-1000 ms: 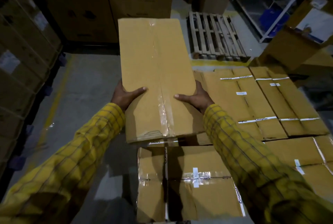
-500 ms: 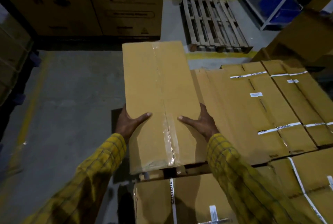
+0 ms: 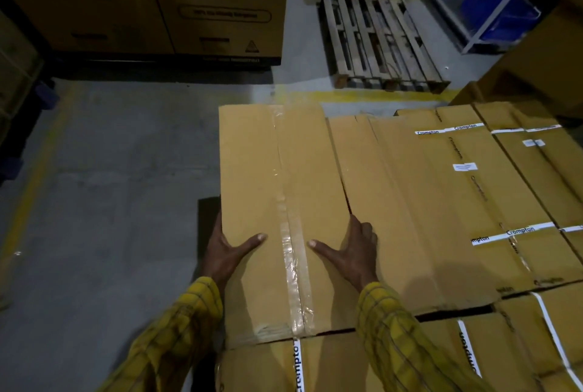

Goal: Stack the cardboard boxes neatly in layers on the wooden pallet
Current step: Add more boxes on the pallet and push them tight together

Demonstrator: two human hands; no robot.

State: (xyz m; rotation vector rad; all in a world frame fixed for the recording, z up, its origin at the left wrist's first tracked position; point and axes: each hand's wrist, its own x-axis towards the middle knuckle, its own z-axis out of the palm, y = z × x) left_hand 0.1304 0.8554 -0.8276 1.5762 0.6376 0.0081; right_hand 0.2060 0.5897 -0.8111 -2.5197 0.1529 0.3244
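Stacked cartons (image 3: pixel 441 202) now bear the lowered box (image 3: pixel 277 202), both hands' grip clasping it.

A person's two hands hold a long cardboard box (image 3: pixel 284 202) sealed down its middle with clear tape (image 3: pixel 291 249). The left hand (image 3: pixel 227 252) wraps the box's left edge, thumb lying on top. The right hand (image 3: pixel 353 249) rests at its right edge, thumb pointing toward the tape. Just right of the grip lie more stacked boxes (image 3: pixel 457 196) banded with white tape. Far beyond the grip, a bare wooden pallet (image 3: pixel 378 44) sits on the concrete floor (image 3: pixel 110 186).
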